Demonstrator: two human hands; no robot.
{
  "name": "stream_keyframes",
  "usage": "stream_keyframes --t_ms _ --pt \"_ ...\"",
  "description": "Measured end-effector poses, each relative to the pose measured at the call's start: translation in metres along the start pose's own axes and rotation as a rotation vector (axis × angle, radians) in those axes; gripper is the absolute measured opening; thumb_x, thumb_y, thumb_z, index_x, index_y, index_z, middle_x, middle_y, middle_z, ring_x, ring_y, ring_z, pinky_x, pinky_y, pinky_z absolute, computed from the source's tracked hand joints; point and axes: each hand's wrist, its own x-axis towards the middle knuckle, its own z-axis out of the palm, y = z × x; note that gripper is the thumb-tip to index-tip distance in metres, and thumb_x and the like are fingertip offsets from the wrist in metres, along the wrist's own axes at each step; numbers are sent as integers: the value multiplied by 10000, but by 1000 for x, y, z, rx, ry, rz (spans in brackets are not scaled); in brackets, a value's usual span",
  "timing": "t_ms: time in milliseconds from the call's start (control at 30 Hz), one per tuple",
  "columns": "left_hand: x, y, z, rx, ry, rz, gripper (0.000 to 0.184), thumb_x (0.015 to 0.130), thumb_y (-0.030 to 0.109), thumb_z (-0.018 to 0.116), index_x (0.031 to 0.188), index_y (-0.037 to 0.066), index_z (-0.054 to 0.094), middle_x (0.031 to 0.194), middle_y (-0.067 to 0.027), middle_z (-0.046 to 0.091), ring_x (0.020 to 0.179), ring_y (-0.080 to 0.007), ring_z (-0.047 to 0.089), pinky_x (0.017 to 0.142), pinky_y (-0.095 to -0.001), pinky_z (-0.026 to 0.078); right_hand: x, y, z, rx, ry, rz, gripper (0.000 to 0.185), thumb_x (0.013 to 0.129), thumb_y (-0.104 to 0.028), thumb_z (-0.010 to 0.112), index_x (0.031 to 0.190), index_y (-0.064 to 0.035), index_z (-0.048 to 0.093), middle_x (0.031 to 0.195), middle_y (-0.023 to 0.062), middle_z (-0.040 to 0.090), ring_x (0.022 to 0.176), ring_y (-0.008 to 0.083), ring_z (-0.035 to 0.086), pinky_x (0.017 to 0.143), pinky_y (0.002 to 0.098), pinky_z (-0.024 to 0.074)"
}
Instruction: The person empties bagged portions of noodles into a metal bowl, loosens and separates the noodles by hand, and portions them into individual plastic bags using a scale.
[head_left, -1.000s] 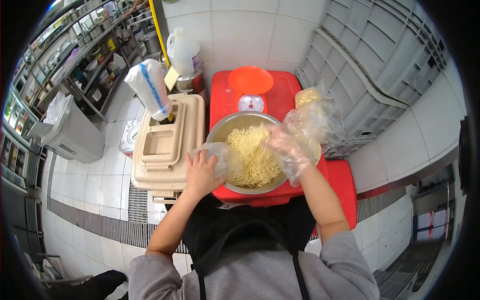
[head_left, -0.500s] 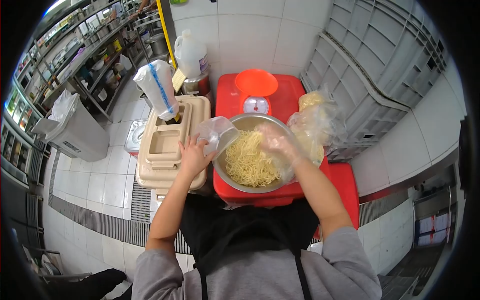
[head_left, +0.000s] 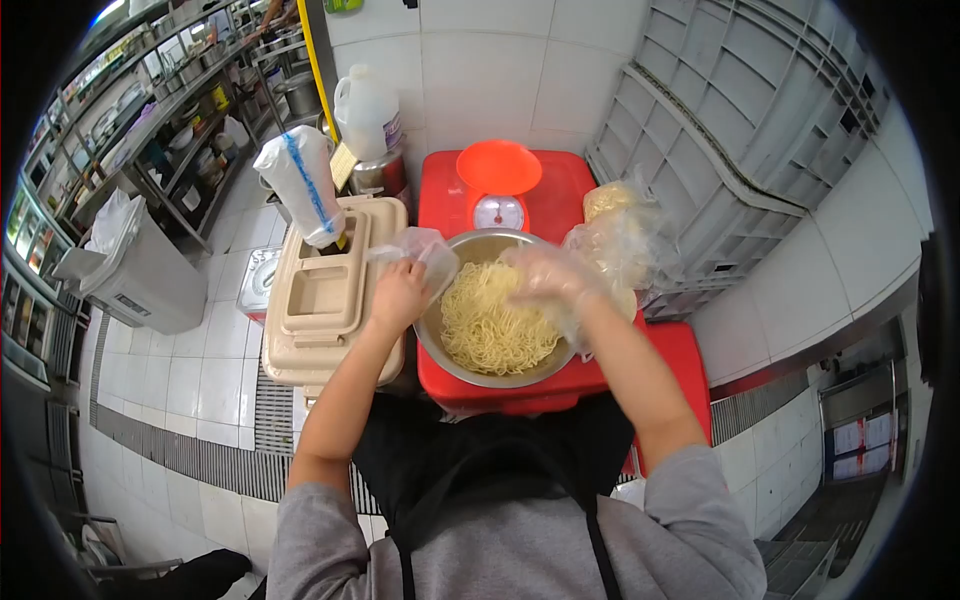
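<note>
A metal bowl (head_left: 432,345) of yellow noodles (head_left: 495,325) rests on the red lid (head_left: 445,185). My left hand (head_left: 402,292) is closed on a clear plastic bag (head_left: 432,258) at the bowl's left rim. Inside a loose clear plastic glove, my right hand (head_left: 548,275) reaches over the bowl's right side and touches the noodles; its fingertips are blurred, and whether it grips any is unclear. Behind the bowl stands a scale with an orange pan (head_left: 500,167). Clear bags of noodles (head_left: 615,235) lie to the right.
A beige lidded container (head_left: 300,350) stands left, with a white bag (head_left: 300,185) on it. Behind are a plastic jug (head_left: 368,115) and a metal pot (head_left: 380,175). Grey crates (head_left: 700,170) stand right. Farther left are a bin (head_left: 150,275) and metal shelves (head_left: 150,130).
My left hand has moved up along the bowl's rim with the clear bag, and its spread fingers have closed. My right hand has shifted slightly over the noodles.
</note>
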Motion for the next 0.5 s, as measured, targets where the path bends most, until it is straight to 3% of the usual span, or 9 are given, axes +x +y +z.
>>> stream_keyframes --t_ms 100,167,233,300,400,500 --pt "0 -5 6 -220 -6 -198 127 702 98 619 822 57 609 951 -184 579 863 -365 573 749 -428 478 -24 -4 62 -218 79 125 575 702 -249 706 1224 -114 507 1232 160 521 1133 273 499 947 378 397" --pt "-1 -10 2 -264 8 -209 92 708 73 611 794 43 619 912 -198 585 858 -369 576 760 -427 478 -26 -3 67 -185 66 147 563 711 -202 690 1230 -95 500 1223 163 525 1141 273 497 953 371 401" --pt "-1 -15 -3 -287 -36 -228 100 708 40 590 798 36 633 876 -206 591 839 -369 582 754 -429 479 -21 19 64 -18 76 12 480 705 -99 683 1161 -30 551 1152 161 567 1104 269 525 929 358 425" --pt "-1 -20 -5 -298 -141 -247 164 704 -1 557 832 38 650 842 -208 598 807 -365 591 733 -435 480 -3 57 76 273 86 41 435 706 -33 653 1130 -22 560 1072 127 601 1020 224 564 894 321 448" --pt "-2 -15 -16 -221 64 -114 234 701 -18 512 861 42 671 823 -199 603 764 -360 599 704 -439 482 9 32 12 356 260 -120 395 691 33 635 1078 -9 570 954 63 637 885 158 600 815 277 483" --pt "10 -10 -36 -200 97 -177 216 695 -6 528 852 34 672 809 -197 604 752 -355 601 693 -437 482 8 -22 -69 716 227 -181 355 741 -8 665 1083 -17 568 957 59 630 897 152 596 798 280 495"
